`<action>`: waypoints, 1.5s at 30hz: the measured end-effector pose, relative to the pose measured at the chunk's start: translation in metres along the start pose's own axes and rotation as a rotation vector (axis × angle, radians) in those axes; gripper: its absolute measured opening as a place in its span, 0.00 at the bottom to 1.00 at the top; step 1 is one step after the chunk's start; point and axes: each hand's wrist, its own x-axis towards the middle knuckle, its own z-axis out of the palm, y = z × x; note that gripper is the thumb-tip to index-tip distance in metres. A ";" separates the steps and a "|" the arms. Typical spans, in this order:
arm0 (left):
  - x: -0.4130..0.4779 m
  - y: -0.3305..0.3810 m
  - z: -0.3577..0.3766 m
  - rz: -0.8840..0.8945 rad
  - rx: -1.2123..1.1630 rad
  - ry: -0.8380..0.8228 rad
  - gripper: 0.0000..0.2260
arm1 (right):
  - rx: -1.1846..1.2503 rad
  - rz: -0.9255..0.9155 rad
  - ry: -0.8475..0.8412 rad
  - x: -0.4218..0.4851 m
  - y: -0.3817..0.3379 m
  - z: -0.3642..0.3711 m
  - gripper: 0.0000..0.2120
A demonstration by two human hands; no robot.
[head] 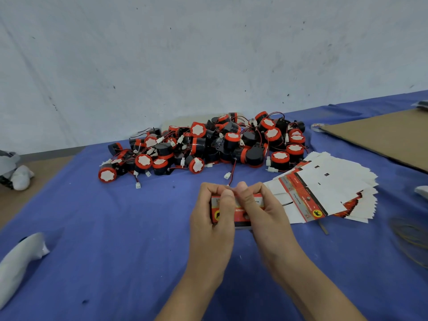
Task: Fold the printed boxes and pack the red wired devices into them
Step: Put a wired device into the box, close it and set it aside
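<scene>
While a white bag [20, 258] lies near left on the blue cloth [115, 216], the heap of red wired devices [203, 144] sits far centre. Nearer, the left hand [212, 220] and right hand [262, 212] both curl round a folded printed box [242, 219], thumbs meeting at its top edge. Flat printed boxes [324, 188] fan out just right.

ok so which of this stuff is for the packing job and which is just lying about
For the job: printed box gripped by left hand and right hand; pile of red wired devices; stack of flat boxes.
Lying about: cardboard sheet; tape roll; white bag.
</scene>
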 end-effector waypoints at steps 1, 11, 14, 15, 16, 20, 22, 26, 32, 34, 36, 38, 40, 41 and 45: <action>0.000 0.000 0.000 -0.002 0.006 -0.001 0.06 | -0.018 -0.013 0.027 0.000 0.001 0.001 0.22; 0.000 0.005 0.004 -0.023 -0.122 0.075 0.11 | 0.180 0.009 0.298 0.002 -0.001 0.012 0.24; 0.000 0.004 0.009 -0.035 -0.137 0.094 0.13 | 0.209 0.003 0.397 0.003 -0.002 0.011 0.24; 0.000 0.003 0.010 -0.045 -0.136 0.101 0.13 | 0.214 0.022 0.421 0.004 -0.002 0.011 0.24; 0.000 0.001 0.012 -0.055 -0.131 0.102 0.13 | 0.217 0.046 0.446 0.005 -0.002 0.010 0.22; 0.001 -0.003 0.017 -0.098 -0.120 0.079 0.13 | 0.218 0.083 0.489 0.010 0.000 0.008 0.20; 0.004 -0.004 0.020 -0.108 -0.131 0.044 0.13 | 0.197 0.059 0.502 0.013 -0.005 0.005 0.24; 0.011 0.004 0.033 -0.232 -0.146 -0.186 0.11 | 0.192 0.023 0.607 0.014 -0.021 -0.013 0.24; -0.034 0.005 0.051 -0.440 -0.164 -0.386 0.10 | 0.176 0.083 0.727 -0.020 -0.042 -0.057 0.20; -0.052 0.013 0.061 -0.573 -0.244 -0.222 0.10 | 0.216 0.092 0.729 -0.040 -0.048 -0.069 0.15; -0.058 0.031 0.074 -0.711 -0.428 -0.075 0.11 | 0.261 0.068 0.747 -0.062 -0.055 -0.081 0.14; -0.058 0.061 0.092 -0.736 -0.562 -0.109 0.13 | 0.289 0.059 0.760 -0.081 -0.062 -0.091 0.14; -0.061 0.106 0.114 -0.699 -0.658 -0.209 0.15 | 0.266 0.046 0.752 -0.099 -0.074 -0.099 0.14; -0.063 0.132 0.126 -0.672 -0.709 -0.284 0.15 | 0.240 0.041 0.752 -0.107 -0.080 -0.102 0.14; -0.079 0.239 0.166 -0.391 -0.676 -0.821 0.25 | 0.060 0.011 0.738 -0.123 -0.102 -0.107 0.13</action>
